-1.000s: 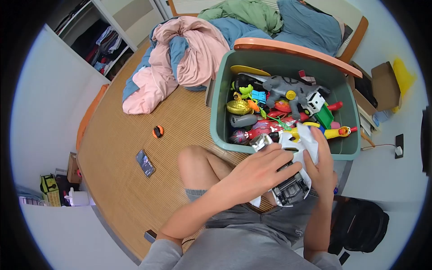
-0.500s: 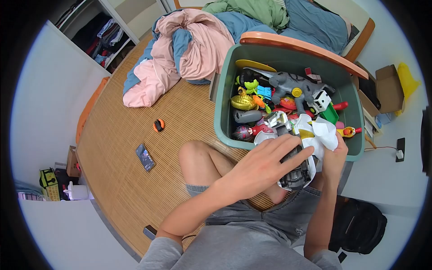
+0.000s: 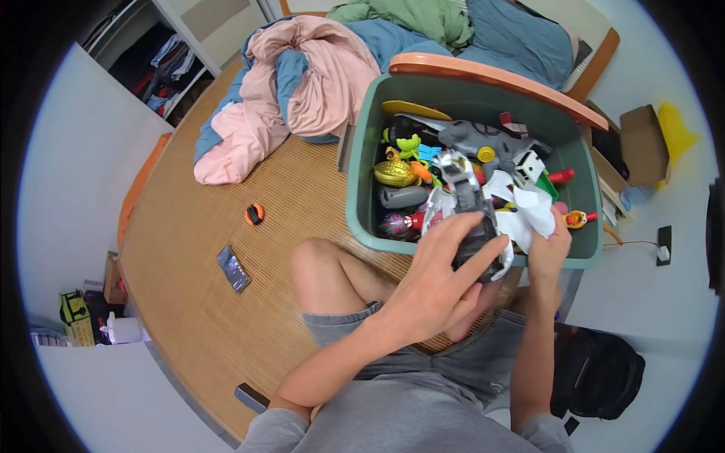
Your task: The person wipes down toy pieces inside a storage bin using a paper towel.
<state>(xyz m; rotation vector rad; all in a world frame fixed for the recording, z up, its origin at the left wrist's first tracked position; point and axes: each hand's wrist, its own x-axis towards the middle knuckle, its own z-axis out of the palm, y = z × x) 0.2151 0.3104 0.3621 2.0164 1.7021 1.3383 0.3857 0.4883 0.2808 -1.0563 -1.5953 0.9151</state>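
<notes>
My left hand (image 3: 438, 283) is closed around a white and dark-grey toy car (image 3: 474, 202), with the fingers along its near end. The car is tilted above the front part of a green storage bin (image 3: 355, 189), its far end over the toys inside. On the right, my right hand (image 3: 549, 257) pinches a crumpled white wipe (image 3: 535, 213) beside the car. In the bin lie a grey dinosaur toy (image 3: 483, 142), a gold ridged toy (image 3: 394, 173), a white toy vehicle (image 3: 529, 167) and several other toys.
An orange lid (image 3: 498, 81) leans at the bin's back edge. A phone (image 3: 233, 269) and a black-and-orange round object (image 3: 254, 214) lie on the woven mat (image 3: 181, 279). Pink and blue bedding (image 3: 325, 83) is heaped behind. A black backpack (image 3: 600, 374) stands at right.
The toy car has turned and risen, so its underside-like dark frame now shows lengthwise over the bin. My left hand moved with it. The whole view has shifted slightly.
</notes>
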